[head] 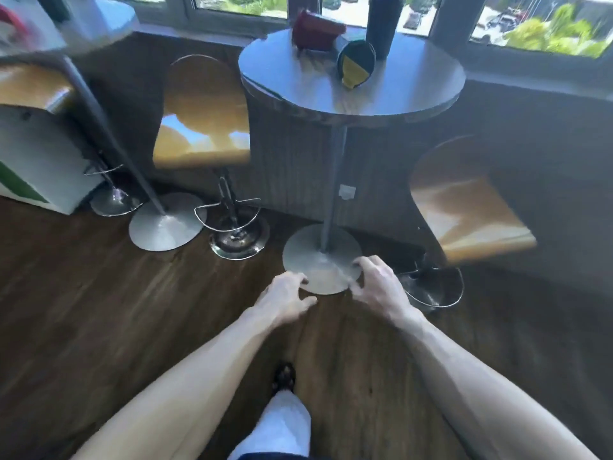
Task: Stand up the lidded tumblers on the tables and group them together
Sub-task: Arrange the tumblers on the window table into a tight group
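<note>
**Wooden stools, round table, three tumblers ahead of your empty hands**

Grey and blurred, a second round table (99, 24) fills the upper left corner; what stands on it cannot be made out. Next comes a wooden bar stool (202, 111), then the main round table (351, 91) by the window. On its top, from left to right: a red tumbler (315, 31) lying on its side, a green tumbler with a yellow lid (355, 64) also lying down with the lid toward you, and a dark tumbler (381, 26) standing upright just behind it. Another wooden stool (464, 200) stands at the right. Lower down, your left hand (285, 298) and right hand (378, 283) reach forward over the floor, near each other, fingers loosely spread and holding nothing, well short of the tabletop.
</note>
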Demonstrator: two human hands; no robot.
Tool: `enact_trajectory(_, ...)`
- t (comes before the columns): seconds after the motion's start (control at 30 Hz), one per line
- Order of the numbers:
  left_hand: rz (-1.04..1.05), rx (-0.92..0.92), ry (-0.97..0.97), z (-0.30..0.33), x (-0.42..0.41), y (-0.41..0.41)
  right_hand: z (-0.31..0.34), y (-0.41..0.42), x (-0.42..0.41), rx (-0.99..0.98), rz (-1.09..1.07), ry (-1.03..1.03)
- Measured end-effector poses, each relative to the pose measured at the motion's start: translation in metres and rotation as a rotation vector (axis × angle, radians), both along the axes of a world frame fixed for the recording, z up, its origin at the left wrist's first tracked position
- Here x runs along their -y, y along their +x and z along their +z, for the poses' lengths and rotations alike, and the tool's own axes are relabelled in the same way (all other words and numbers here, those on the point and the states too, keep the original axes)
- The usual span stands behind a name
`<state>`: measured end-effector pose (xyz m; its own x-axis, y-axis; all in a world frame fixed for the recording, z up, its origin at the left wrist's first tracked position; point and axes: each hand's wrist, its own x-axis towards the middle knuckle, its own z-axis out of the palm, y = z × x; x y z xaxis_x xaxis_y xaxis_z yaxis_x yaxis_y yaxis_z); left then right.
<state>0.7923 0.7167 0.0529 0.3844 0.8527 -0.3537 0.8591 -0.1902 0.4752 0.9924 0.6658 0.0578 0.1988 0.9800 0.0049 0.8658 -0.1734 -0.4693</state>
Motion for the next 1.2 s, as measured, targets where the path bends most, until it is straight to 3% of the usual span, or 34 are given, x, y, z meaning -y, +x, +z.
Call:
enact_trajectory(0.23,-0.036,0.208,0.304,0.107,-0.179,0.037,0.121,0.026,-0.164,0.095,-0.121,0.377)
enact_trajectory(0.43,-0.073,0.387,0.584,0.197,-0.28,0.082,0.189,0.065,-0.269,0.101,-0.142,0.415)
enact_trajectory(0.63,-0.048,0.381,0.674,0.227,-0.361,0.12,0.211,0.091,-0.346,0.11,-0.063,0.46)
enact_trajectory(1.0,0.104,0.216,0.617,0.242,-0.463,0.142,0.231,0.124,-0.407,0.119,0.142,0.158)
enact_trajectory(1.2,0.095,0.216,0.568,0.253,-0.516,0.152,0.244,0.13,-0.414,0.121,0.166,0.047)
